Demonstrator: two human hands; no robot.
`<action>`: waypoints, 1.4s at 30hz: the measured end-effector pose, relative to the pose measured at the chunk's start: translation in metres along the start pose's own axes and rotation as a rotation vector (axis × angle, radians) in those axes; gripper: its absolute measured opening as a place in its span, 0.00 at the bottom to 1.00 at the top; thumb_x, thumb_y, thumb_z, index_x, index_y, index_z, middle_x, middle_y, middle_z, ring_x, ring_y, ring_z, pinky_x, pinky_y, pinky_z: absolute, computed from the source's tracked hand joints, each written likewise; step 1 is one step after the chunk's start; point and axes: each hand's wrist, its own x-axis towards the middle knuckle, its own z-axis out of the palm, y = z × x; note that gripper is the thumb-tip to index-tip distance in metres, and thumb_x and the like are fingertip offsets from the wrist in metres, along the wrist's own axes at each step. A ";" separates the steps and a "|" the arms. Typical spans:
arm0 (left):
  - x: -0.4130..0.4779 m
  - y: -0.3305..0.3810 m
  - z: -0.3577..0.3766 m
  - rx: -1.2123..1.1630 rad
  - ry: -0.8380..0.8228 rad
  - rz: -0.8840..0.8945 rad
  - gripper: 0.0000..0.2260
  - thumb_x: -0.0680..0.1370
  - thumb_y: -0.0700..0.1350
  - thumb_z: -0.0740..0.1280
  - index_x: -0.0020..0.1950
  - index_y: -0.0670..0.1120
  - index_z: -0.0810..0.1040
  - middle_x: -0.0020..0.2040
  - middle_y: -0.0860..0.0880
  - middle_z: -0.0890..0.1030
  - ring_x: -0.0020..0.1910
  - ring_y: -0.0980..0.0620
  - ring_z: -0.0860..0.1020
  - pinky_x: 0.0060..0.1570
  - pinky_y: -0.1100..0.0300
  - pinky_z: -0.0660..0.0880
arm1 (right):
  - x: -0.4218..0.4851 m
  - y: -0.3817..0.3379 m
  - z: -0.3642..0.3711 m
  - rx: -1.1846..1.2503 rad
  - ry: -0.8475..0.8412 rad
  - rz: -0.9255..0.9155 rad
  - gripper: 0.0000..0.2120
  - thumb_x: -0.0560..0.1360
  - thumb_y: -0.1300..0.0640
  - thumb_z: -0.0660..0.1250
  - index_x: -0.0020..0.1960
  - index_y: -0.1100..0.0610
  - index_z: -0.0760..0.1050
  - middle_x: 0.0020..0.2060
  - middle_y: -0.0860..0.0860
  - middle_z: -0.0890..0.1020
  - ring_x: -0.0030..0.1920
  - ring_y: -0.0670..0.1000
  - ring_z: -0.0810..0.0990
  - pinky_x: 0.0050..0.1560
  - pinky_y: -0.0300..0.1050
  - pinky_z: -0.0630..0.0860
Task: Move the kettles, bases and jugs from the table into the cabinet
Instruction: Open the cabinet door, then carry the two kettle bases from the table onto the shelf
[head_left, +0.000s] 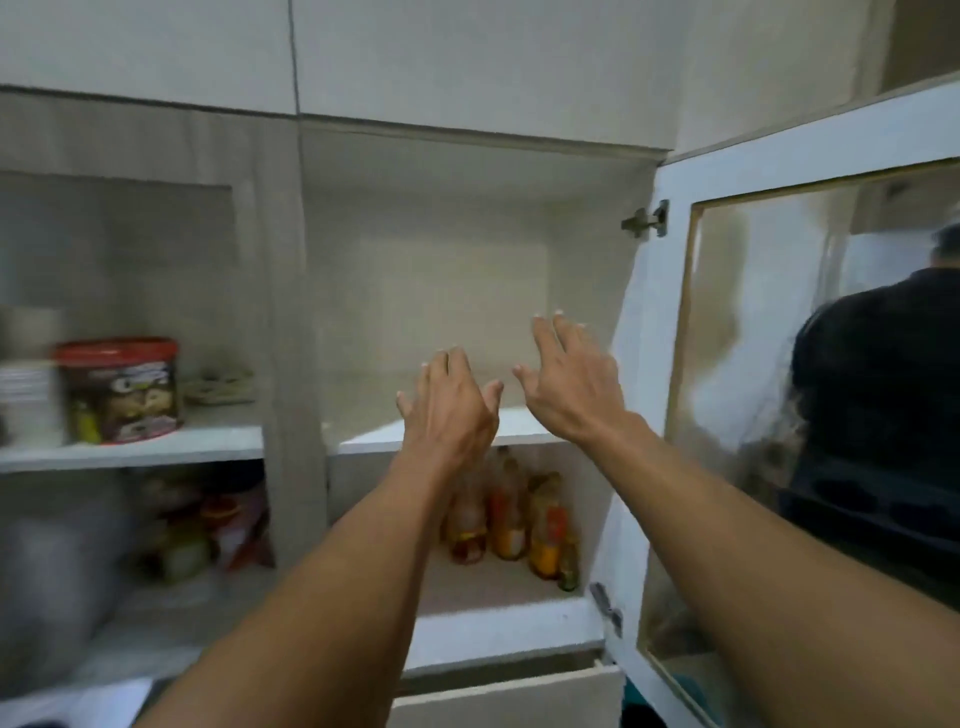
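Both of my arms reach up toward the open cabinet (467, 280). My left hand (449, 408) hovers in front of the upper shelf's edge (374, 441), fingers spread, holding nothing. My right hand (569, 376) is raised a little higher and to the right, also spread and empty. The upper right compartment behind the hands holds nothing that I can see. No kettle, base or jug is in view.
The glass cabinet door (810, 364) stands open at the right, and a person in dark clothes shows in its glass. Several sauce bottles (519, 519) stand on the lower shelf. A red-lidded tub (122, 389) sits on the left shelf, with blurred packets below it.
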 end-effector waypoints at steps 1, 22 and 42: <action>0.002 -0.026 -0.007 0.041 0.018 -0.055 0.26 0.81 0.57 0.57 0.75 0.44 0.60 0.75 0.45 0.63 0.74 0.43 0.62 0.70 0.34 0.58 | 0.008 -0.022 0.018 0.040 -0.023 -0.050 0.31 0.81 0.44 0.56 0.79 0.53 0.52 0.80 0.55 0.54 0.79 0.60 0.53 0.72 0.65 0.60; -0.127 -0.305 -0.077 0.598 0.335 -1.200 0.28 0.82 0.58 0.55 0.77 0.45 0.56 0.78 0.44 0.59 0.74 0.40 0.60 0.69 0.35 0.57 | -0.013 -0.328 0.273 0.513 -0.599 -1.079 0.32 0.81 0.44 0.58 0.80 0.51 0.50 0.80 0.53 0.53 0.79 0.58 0.53 0.74 0.67 0.55; -0.283 -0.512 -0.004 0.453 0.249 -1.751 0.53 0.70 0.67 0.69 0.80 0.44 0.42 0.79 0.40 0.45 0.78 0.38 0.46 0.73 0.38 0.53 | -0.158 -0.457 0.485 0.269 -1.079 -1.175 0.49 0.73 0.33 0.64 0.80 0.52 0.39 0.80 0.53 0.41 0.78 0.64 0.49 0.74 0.64 0.57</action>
